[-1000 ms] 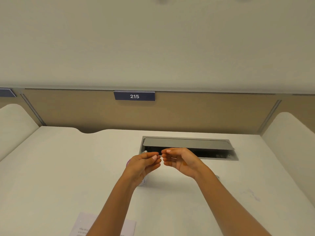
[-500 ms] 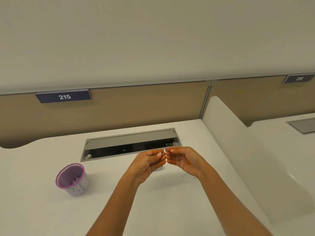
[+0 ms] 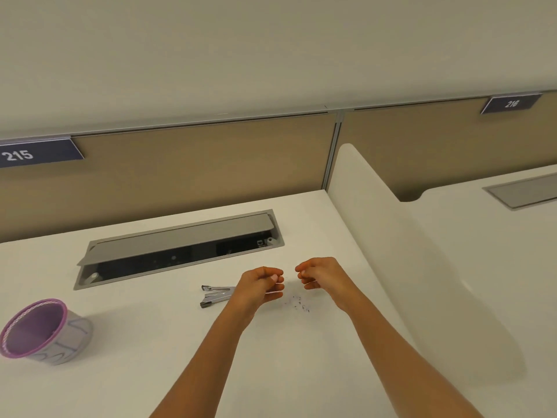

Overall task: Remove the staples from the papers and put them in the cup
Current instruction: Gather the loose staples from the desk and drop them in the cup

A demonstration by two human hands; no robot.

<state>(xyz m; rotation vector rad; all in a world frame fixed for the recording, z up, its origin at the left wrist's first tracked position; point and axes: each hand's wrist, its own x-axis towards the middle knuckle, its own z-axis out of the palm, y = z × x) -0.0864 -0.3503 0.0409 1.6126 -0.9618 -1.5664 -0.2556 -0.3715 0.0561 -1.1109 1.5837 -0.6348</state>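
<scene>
The left forearm [image 3: 211, 357] is slanting up from 6 o'clock toward 1 o'clock, and the right forearm [image 3: 391, 342] is slanting toward 11 o'clock. The left hand [image 3: 261, 285] and the right hand [image 3: 322, 274] are hovering apart, the right at the left's 3 o'clock. Both are curling their fingers inward, facing each other. Whether either is pinching anything is too small to tell.

We are viewing through one wide-angle camera worn on the head, facing forward and down across the counter [image 3: 144, 378], sitting close above our left hand [image 3: 261, 285] and right hand [image 3: 320, 275].
</scene>
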